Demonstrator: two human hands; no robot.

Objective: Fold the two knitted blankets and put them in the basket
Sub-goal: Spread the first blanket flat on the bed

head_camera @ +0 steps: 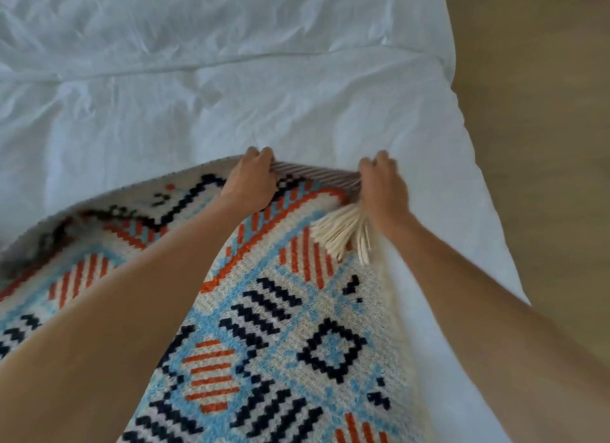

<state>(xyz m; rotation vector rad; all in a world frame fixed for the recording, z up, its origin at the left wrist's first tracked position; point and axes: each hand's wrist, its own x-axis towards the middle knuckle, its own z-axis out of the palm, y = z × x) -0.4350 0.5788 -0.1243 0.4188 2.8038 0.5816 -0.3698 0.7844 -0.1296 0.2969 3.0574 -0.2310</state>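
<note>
A knitted blanket point(290, 327) with cream ground and orange, light blue and navy patterns lies across the near part of the bed. Its far edge is lifted, showing a striped underside. My left hand point(251, 178) grips that far edge near the middle. My right hand point(383, 182) grips the same edge at its right corner, just above a cream tassel point(343, 231). Only one blanket shows here. No basket is in view.
The white bed sheet point(231, 79) is wrinkled and stretches away beyond the blanket. The bed's right edge runs diagonally, with wooden floor point(544, 112) beside it.
</note>
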